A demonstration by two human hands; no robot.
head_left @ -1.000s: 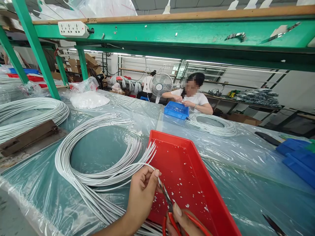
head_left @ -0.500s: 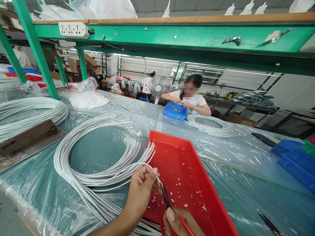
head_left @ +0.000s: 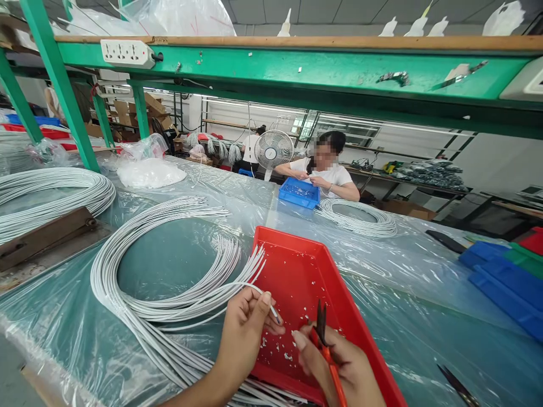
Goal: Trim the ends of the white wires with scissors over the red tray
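The scissors' [head_left: 326,345] handles vanish inside the right hand [head_left: 343,367], itself cut off by the bottom edge.

A green-painted steel frame [head_left: 271,65] with a white power strip [head_left: 126,53] spans overhead; a white pedestal fan [head_left: 271,151] stands beyond the plastic-sheeted surface [head_left: 424,316], under strip lights.

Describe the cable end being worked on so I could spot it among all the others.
Start at the red tray near the table's front edge. At its left rim, the left hand pinches one white cable. Unlike the loose ends fanned beside it, its tip sticks out past the fingers, over the tray.
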